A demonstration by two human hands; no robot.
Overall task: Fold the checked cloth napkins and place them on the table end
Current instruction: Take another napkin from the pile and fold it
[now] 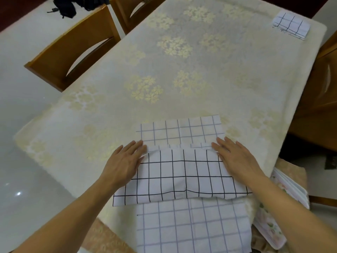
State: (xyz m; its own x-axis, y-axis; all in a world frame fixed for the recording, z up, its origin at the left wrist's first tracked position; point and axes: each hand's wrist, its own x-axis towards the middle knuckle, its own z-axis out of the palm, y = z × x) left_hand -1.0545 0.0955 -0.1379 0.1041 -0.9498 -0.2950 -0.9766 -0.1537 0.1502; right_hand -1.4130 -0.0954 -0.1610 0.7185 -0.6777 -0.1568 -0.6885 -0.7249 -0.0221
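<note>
Napkin (pixel 182 172) with the black check lines lies on the near part of the table (pixel 182 70), and its near edge is folded up over the far part, so that a paler strip of the same cloth still shows beyond the fold edge. Left hand (pixel 125 161) rests flat on the left side of the fold, and right hand (pixel 235 157) rests flat on the right side; the fingers of both are straight and close together, pressing down on the cloth, and they hold nothing between them. Below this napkin a second checked cloth (pixel 193 225) hangs over the near edge of the table, partly under the first one. At the far right corner a folded pile (pixel 291 24) of napkins already waits, well apart from the hands. I think the fold is only half done. The risk from here is that the upper layer does not meet the far edge evenly, because the left corner looks a little wrinkled; if the hands slide outward unevenly, the crease will become slanted. Also the lower cloth may be dragged along or slip off the table when the top napkin is lifted.
</note>
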